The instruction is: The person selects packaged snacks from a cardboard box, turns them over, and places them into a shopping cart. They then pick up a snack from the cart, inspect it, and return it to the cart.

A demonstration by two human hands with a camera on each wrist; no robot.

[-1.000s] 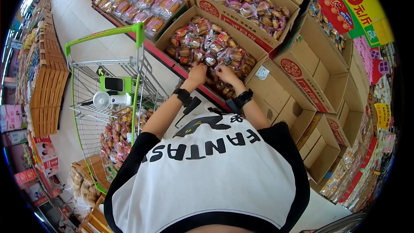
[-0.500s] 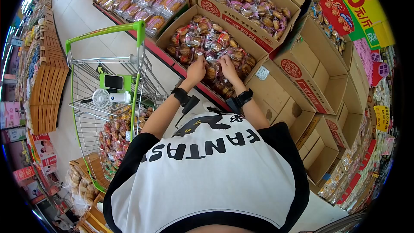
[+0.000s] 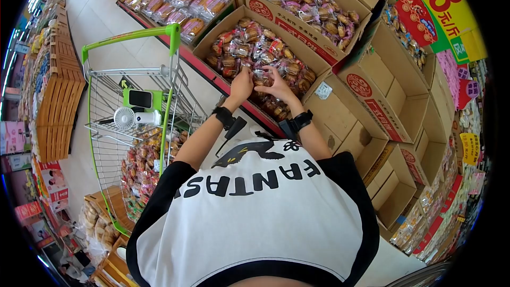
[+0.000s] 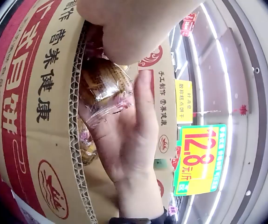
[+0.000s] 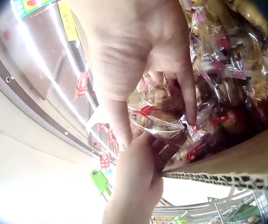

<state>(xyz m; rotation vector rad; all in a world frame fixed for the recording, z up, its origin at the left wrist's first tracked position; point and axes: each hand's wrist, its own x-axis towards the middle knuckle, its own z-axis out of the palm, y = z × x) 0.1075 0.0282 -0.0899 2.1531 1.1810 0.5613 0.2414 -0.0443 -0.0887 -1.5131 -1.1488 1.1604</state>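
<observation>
A wrapped mooncake [image 5: 159,122] in clear film with red and pink print lies between my two hands, over the near side of a cardboard box [image 3: 314,59]. My right hand [image 3: 276,85] is turned inward and holds the packet between thumb and spread fingers; its palm shows in the left wrist view. My left hand [image 3: 242,86] meets the packet from the other side, its fingertips [image 5: 166,151] pinching the lower edge in the right wrist view. Under both hands is a pile of wrapped mooncakes [image 3: 252,42].
To the left stands a shopping cart [image 3: 127,40] with a phone [image 3: 140,99], a small white fan [image 3: 125,119] and several packets in it. Behind is another mooncake box [image 3: 303,40]. Boxes with bare bottoms [image 3: 345,117] lie right. A price sign [image 3: 438,5] hangs back right.
My right hand has come up from the pile and turned toward the left hand, its fingers opening around a packet. The left hand rose slightly and then stayed near the same spot.
</observation>
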